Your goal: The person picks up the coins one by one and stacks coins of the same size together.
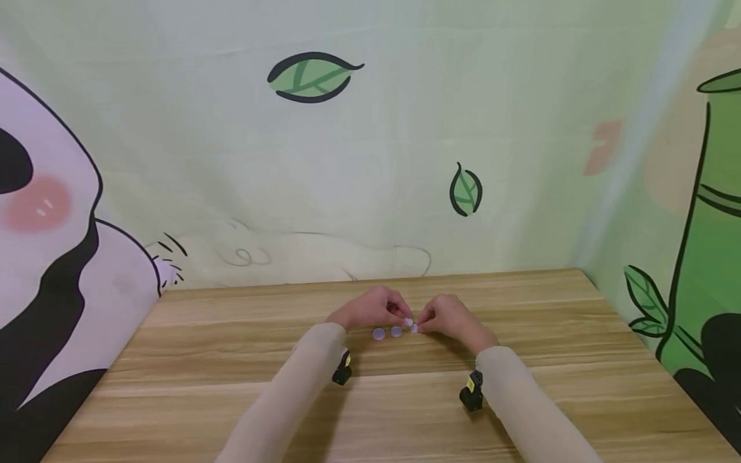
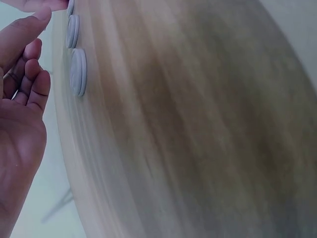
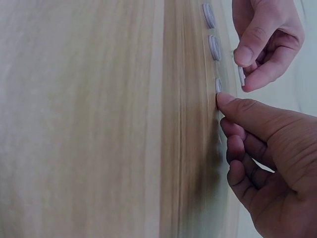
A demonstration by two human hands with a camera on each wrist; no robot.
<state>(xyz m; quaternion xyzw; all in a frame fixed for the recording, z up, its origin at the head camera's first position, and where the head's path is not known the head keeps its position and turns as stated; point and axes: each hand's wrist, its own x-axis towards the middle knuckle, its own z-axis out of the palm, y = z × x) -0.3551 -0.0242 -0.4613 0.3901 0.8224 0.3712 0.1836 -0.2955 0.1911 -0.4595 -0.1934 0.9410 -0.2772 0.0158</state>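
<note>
Two small pale round discs [image 1: 379, 334] lie in a row on the wooden table [image 1: 405, 411]. Up close, each one [image 2: 78, 73] shows a seam round its edge, as if two thin pieces were stacked. A third disc [image 3: 218, 85] is at the right end of the row, where my right hand [image 1: 454, 319] pinches its edge between thumb and fingertips. Just above it, my left hand [image 1: 373, 307] holds another thin disc [image 3: 241, 76] between thumb and finger, raised off the table. The two hands nearly meet.
Behind the table's far edge hangs a pale green cloth backdrop [image 1: 376, 161] printed with leaves, a panda and bamboo. A small black device [image 1: 343, 368] sits on the left wrist, and another black device [image 1: 471, 391] on the right.
</note>
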